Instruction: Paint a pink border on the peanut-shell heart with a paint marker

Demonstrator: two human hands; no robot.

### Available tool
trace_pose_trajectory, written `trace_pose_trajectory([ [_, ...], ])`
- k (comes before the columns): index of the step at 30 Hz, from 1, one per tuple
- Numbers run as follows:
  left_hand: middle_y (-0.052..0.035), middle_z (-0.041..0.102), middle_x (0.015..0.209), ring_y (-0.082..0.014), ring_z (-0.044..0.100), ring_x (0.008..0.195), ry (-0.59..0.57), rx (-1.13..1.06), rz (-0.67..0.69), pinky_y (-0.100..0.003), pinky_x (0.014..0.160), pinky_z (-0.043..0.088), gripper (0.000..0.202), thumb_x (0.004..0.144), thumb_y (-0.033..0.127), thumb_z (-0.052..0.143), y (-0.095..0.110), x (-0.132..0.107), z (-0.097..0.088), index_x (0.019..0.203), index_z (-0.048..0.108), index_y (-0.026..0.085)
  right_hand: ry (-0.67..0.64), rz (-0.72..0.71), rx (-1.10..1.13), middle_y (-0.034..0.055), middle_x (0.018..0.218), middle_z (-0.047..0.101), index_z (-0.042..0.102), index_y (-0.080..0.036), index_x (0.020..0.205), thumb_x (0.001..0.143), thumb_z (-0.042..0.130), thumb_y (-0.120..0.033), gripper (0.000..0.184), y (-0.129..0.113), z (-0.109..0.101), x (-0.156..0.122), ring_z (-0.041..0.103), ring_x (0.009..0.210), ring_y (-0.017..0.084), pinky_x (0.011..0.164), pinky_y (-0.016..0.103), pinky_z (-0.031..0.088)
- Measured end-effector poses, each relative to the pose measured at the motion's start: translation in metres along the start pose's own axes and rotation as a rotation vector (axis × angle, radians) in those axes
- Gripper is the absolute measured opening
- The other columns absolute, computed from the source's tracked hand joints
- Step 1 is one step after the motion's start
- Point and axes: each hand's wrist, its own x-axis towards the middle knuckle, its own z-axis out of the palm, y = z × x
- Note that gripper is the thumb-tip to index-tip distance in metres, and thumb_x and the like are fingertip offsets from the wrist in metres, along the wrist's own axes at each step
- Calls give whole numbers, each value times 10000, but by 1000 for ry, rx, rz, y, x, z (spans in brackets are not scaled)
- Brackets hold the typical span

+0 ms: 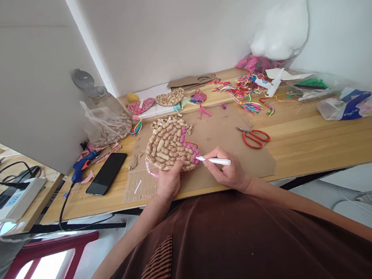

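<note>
A heart-shaped craft piece covered in peanut shells (165, 143) is held at its near edge by my left hand (170, 180), thumb on top. Its right edge carries a band of shells coloured pink; the others are plain tan. My right hand (226, 169) is closed round a white marker (218, 160), whose tip meets the pink shells at the lower right edge. Under the piece lies a cardboard sheet (218, 132). Loose peanut shells (168, 121) show just beyond the heart. Pink trim hangs at its left side.
Red-handled scissors (254, 138) lie to the right. At left are a black phone (107, 174), a blue glue gun (83, 165) with its cord, and a bag of peanuts (106, 127). Behind stand finished-looking peanut pieces (170, 97), coloured threads (245, 86) and a glue bottle (275, 84).
</note>
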Motion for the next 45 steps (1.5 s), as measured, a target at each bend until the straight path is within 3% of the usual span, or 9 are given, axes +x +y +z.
trace_pose_trajectory([
  [9, -71, 593, 1487, -272, 508, 1427, 14, -58, -11, -463, 1239, 341, 719, 774, 283, 824, 3, -1, 3, 1430, 529, 295, -1, 96, 0, 17, 795, 721, 606, -235, 974, 980, 595, -263, 31, -1, -2, 0, 635, 629, 151, 611, 282, 489],
  [25, -79, 597, 1490, -308, 527, 1410, -11, -147, -135, -489, 1193, 412, 826, 698, 291, 861, 15, -2, 6, 1448, 516, 307, -40, 248, 220, 22, 813, 671, 613, -209, 933, 998, 570, -317, 133, -1, -9, 4, 598, 679, 153, 615, 286, 462],
  [30, -88, 624, 1460, -320, 560, 1377, 7, -152, -169, -496, 1175, 438, 810, 695, 285, 859, 14, -2, 4, 1436, 533, 306, -33, 250, 246, 4, 784, 643, 618, -209, 941, 994, 583, -333, 139, 0, -10, 3, 537, 621, 132, 574, 273, 428],
  [45, -76, 621, 1463, -302, 530, 1407, -4, -137, -140, -481, 1198, 406, 776, 713, 287, 851, 13, -3, 4, 1426, 544, 309, -43, 217, 258, 14, 800, 664, 624, -213, 938, 991, 585, -330, 133, -1, -10, 3, 588, 664, 145, 594, 274, 455],
])
